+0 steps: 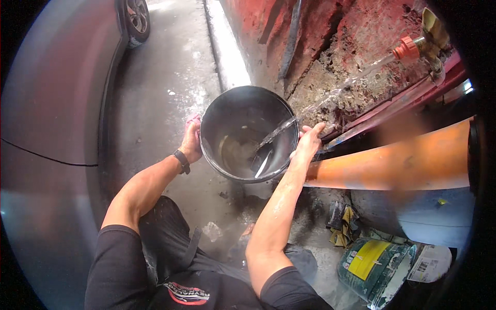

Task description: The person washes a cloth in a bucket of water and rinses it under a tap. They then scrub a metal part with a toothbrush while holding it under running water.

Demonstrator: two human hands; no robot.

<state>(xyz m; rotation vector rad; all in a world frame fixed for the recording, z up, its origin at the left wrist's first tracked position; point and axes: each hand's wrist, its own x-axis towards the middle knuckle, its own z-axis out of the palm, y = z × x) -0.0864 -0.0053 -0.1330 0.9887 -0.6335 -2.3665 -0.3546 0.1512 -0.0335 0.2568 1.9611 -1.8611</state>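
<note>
I hold a black bucket out in front of me, with some cloudy water in its bottom and a dark object with a white streak at its lower right. My left hand grips the bucket's left side, with a bit of pink cloth at its fingers. My right hand grips the right side, its index finger raised along the rim. A stream of water runs into the bucket from a tap with an orange fitting at the upper right.
A grey car stands along my left. A worn red wall rises ahead. An orange pipe lies to my right above a blue drum. A green paint pail and dark-yellow scraps are on the concrete floor.
</note>
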